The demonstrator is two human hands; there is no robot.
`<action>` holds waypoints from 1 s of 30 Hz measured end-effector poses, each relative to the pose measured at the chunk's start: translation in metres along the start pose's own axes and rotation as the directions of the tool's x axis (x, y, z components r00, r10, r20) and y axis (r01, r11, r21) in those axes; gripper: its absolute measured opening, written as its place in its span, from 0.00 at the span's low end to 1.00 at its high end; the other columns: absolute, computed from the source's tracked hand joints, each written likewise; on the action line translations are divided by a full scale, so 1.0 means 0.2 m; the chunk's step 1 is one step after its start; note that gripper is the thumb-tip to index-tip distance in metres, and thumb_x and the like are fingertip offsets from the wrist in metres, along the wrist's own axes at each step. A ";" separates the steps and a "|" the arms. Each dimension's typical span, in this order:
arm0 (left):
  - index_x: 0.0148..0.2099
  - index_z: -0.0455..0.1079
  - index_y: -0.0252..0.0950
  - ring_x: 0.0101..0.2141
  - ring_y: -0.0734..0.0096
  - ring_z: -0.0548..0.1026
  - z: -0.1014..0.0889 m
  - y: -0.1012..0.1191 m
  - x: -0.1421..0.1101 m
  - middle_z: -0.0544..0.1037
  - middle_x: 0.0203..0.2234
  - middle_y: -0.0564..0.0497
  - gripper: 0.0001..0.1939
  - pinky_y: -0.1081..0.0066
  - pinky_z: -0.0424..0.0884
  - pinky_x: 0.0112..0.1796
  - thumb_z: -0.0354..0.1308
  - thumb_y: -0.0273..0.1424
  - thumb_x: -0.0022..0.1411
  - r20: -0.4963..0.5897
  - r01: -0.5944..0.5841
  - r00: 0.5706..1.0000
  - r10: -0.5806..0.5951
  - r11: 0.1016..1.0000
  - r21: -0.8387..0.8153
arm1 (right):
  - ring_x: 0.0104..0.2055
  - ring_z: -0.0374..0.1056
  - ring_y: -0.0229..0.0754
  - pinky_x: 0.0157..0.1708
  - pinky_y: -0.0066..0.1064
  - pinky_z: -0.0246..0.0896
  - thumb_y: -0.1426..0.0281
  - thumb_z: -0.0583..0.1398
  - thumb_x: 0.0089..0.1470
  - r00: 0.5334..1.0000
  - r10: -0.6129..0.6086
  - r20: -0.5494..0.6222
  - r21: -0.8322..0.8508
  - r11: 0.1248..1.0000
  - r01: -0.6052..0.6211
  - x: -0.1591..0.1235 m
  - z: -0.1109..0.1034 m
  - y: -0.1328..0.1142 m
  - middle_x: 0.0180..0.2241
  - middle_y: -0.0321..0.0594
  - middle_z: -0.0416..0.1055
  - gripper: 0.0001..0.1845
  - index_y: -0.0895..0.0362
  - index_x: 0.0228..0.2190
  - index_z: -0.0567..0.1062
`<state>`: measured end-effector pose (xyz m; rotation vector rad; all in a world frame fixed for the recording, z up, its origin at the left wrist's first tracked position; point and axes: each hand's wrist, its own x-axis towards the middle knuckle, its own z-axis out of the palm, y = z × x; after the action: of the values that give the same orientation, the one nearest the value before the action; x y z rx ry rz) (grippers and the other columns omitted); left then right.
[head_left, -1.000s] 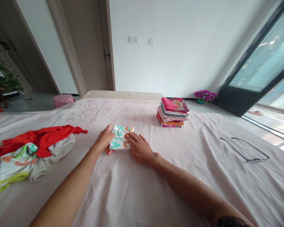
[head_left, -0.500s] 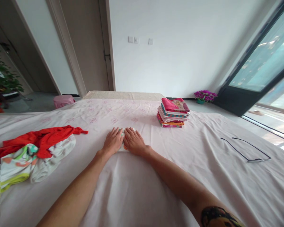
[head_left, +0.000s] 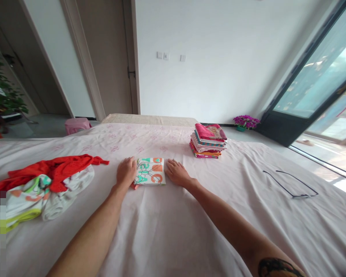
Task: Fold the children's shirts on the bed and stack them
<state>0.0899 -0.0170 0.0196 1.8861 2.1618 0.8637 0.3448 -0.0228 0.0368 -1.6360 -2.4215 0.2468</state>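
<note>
A small folded cloth (head_left: pixel 150 172), white with green and orange printed shapes, lies flat on the bedsheet in front of me. My left hand (head_left: pixel 126 171) rests along its left edge, fingers close together and slightly bent, covering that edge. A bit of orange fabric (head_left: pixel 135 186) pokes out near the left wrist. Just off the cloth's right edge, my right hand (head_left: pixel 177 172) lies palm down on the sheet with its fingers stretched out. Neither hand lifts anything.
Left of my arms lies a loose heap with a red garment (head_left: pixel 57 169) and a white printed garment (head_left: pixel 25 198). A stack of folded clothes (head_left: pixel 209 141) stands at the far right. Eyeglasses (head_left: pixel 301 196) lie on the pale sheet (head_left: pixel 161 231). A pink stool (head_left: pixel 77 125) stands beyond the bed.
My hands have slid apart from the top of the folded cloth, left hand to the left, right hand to the right, uncovering its printed face. The view has shifted slightly.
</note>
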 end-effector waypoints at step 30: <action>0.46 0.76 0.40 0.52 0.51 0.69 0.08 0.03 0.24 0.74 0.49 0.40 0.19 0.57 0.60 0.55 0.56 0.44 0.58 0.133 -0.088 0.987 0.089 0.996 -0.011 | 0.68 0.48 0.49 0.65 0.43 0.42 0.59 0.47 0.66 0.986 0.056 -0.157 0.089 0.995 -0.043 0.06 0.11 -0.20 0.66 0.47 0.55 0.30 0.59 0.64 0.58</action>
<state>0.0932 0.0328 0.0221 1.9901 2.0104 0.7338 0.2987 -0.0276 0.0258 -1.6152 -2.2248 0.2156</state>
